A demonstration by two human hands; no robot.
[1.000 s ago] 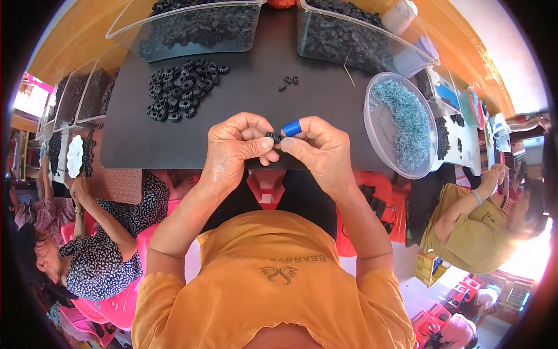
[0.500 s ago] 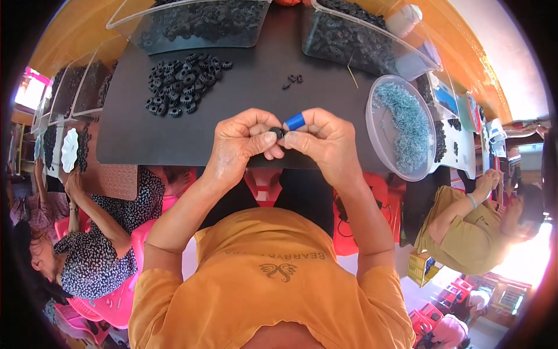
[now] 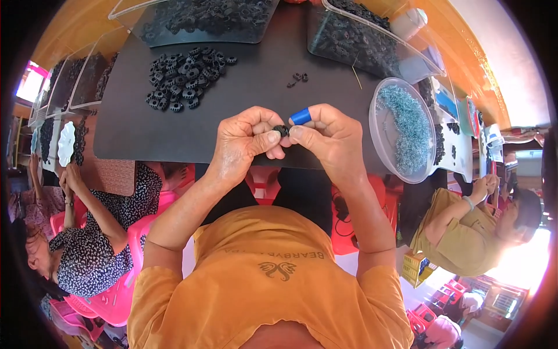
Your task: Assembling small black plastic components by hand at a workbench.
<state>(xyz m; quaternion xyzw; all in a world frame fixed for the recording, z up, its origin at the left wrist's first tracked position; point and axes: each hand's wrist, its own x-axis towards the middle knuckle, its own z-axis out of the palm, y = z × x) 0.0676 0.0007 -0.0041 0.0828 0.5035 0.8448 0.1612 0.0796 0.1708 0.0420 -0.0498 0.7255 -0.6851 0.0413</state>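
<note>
Over the table's near edge, my left hand (image 3: 241, 142) pinches a small black plastic clip piece (image 3: 281, 130) between thumb and fingers. My right hand (image 3: 332, 138), with a blue wrap (image 3: 300, 117) round its index finger, meets the piece from the right. Its thumb and fingers are closed at the piece's side; anything tiny between them is hidden. Beyond my left hand lies a pile of similar black toothed pieces (image 3: 187, 78). A few loose black bits (image 3: 297, 78) lie farther off, past my fingers.
Clear bins of black pieces stand at the far left (image 3: 209, 23) and far right (image 3: 354, 41). A round clear tray (image 3: 381, 148) at right holds pale blue coil-like springs (image 3: 410, 134). Co-workers sit left (image 3: 99, 232) and right (image 3: 465, 232). A thin stick (image 3: 357, 77) lies near the right bin.
My right hand has shifted slightly right, and more of the black piece shows between my hands. My left hand keeps its pinch. The whole view has shifted a little.
</note>
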